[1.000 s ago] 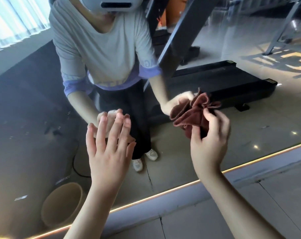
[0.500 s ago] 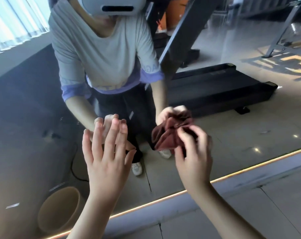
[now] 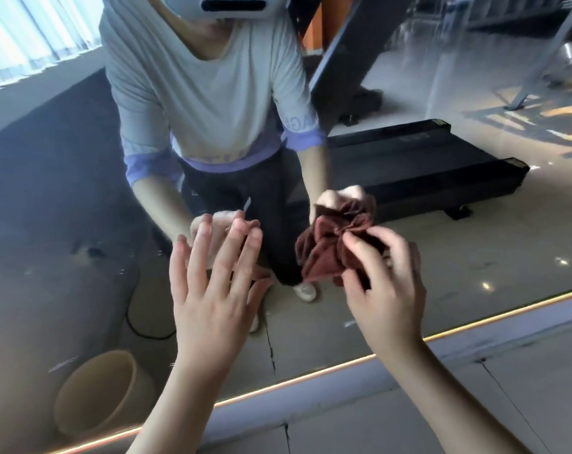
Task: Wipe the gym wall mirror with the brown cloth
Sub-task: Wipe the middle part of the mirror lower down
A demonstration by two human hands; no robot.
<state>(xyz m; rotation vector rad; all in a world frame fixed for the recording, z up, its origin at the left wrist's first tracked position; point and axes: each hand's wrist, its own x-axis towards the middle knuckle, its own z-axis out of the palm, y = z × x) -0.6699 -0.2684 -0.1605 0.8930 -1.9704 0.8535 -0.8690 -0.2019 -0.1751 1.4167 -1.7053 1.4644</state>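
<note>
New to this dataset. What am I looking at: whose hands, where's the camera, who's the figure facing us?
There is no robot here. A person wears a camera on the head, aimed forward and down, so this single view shows their own arms entering from below. They face a wall mirror, and the figure opposite is their own reflection, headset included. The left hand is open, with straight fingers at the glass. The right hand grips a bunched brown cloth at or very near the mirror. The treadmill and tan bin are reflections too. The lit strip marks the mirror's bottom edge, and below it is tiled floor.
</note>
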